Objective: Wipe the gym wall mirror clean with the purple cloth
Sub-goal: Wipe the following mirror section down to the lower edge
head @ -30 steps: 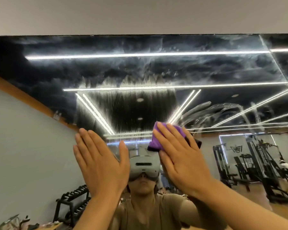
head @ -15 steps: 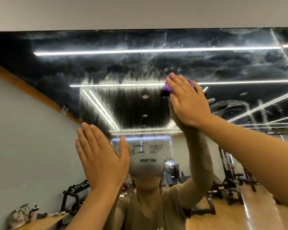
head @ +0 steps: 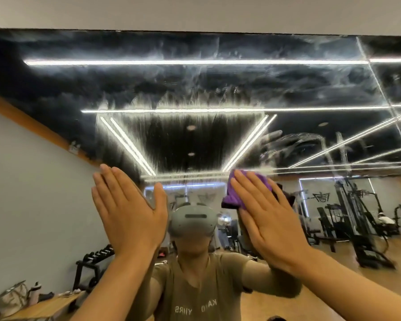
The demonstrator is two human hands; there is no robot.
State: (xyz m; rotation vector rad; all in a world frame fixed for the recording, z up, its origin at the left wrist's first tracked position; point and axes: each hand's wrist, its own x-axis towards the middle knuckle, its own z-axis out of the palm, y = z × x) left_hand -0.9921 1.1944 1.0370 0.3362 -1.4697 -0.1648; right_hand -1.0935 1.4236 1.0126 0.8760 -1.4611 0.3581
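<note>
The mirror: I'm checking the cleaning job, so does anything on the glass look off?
Yes. The mirror carries cloudy white smears across its upper part, with streaky drip-like marks above the purple cloth that the right hand presses flat. Only the lower glass reflects clearly.

Both hands raised flat with straight fingers, left (head: pixel 130 214) beside right (head: pixel 267 218).

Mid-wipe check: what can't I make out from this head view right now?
- Most of the purple cloth: covered by the flat right hand.
- Whether the flat left hand touches the smeared wall mirror: its palm faces away from the camera.
- Mirror's side and bottom edges: cut off by the frame.
- Reflected gym machines: blurred.
</note>
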